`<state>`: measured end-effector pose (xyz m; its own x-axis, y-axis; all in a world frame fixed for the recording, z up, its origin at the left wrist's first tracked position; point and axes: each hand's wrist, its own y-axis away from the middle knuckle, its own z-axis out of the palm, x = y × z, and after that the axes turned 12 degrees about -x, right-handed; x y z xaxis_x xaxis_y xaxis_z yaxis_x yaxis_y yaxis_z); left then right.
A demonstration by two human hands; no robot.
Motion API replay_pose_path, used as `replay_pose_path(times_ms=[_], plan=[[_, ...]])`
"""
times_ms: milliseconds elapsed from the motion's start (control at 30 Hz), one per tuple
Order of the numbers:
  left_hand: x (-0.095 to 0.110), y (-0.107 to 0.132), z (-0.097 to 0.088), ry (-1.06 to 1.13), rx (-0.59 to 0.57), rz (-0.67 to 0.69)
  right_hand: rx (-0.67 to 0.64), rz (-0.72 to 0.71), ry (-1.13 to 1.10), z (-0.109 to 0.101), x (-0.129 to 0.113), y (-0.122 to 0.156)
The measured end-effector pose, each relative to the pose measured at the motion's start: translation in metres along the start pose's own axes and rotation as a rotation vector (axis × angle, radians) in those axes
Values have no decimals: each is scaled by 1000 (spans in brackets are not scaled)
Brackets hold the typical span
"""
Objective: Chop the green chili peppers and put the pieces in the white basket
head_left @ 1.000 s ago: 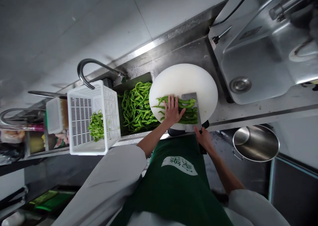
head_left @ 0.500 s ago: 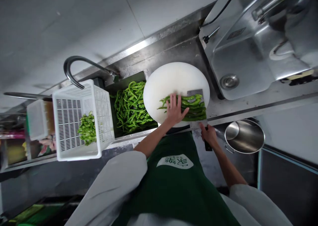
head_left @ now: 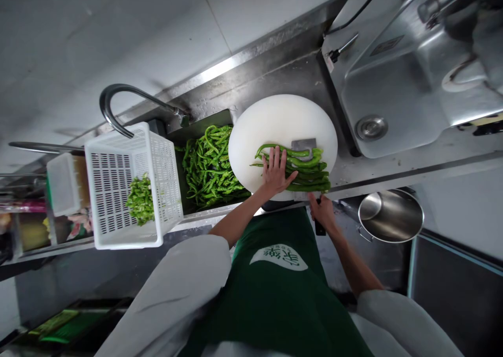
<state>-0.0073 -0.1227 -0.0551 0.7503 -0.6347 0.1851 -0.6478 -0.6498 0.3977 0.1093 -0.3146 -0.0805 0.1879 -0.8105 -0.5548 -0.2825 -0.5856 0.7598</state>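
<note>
Several long green peppers [head_left: 310, 171] lie side by side on a round white cutting board [head_left: 271, 116]. My left hand [head_left: 274, 175] rests flat over their left part, fingers spread. A cleaver [head_left: 304, 145] has its wide blade lying flat, apparently beneath the peppers; the blade shows above and below the bunch. My right hand [head_left: 323, 213] is wrapped around the cleaver's black handle at the board's near edge. The middle of the blade is hidden by the peppers.
Left of the board, a sink basin holds many loose green peppers [head_left: 210, 163]. A white plastic basket [head_left: 106, 200] with chopped green pieces [head_left: 140, 200] stands beside it under a curved faucet [head_left: 113, 92]. Right are a steel sink [head_left: 393, 100] and a metal pot [head_left: 404, 215].
The cleaver and my right hand have shifted left relative to the peppers, whose right ends now stick out past the blade. My left hand stays on the bunch. The view has shifted slightly.
</note>
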Motion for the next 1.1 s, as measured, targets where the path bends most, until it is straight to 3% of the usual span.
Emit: replay_pose_path(times_ms=[167,333,567,767,1100], plan=[[-16,2,-16,-7,4,10,-4,-36,-113,-6,-7,6],[-28,9,-19,-65,-19,-17,-105,-123,-398,-1,11,26],[-20,9,2,4,-1,-40,11,-41,-311,17,17,24],[-26,6,4,35,7,-15,-29,-1,-233,11,5,20],[-25,3,6,27,24,-4,-6,1,-175,26,-14,20]])
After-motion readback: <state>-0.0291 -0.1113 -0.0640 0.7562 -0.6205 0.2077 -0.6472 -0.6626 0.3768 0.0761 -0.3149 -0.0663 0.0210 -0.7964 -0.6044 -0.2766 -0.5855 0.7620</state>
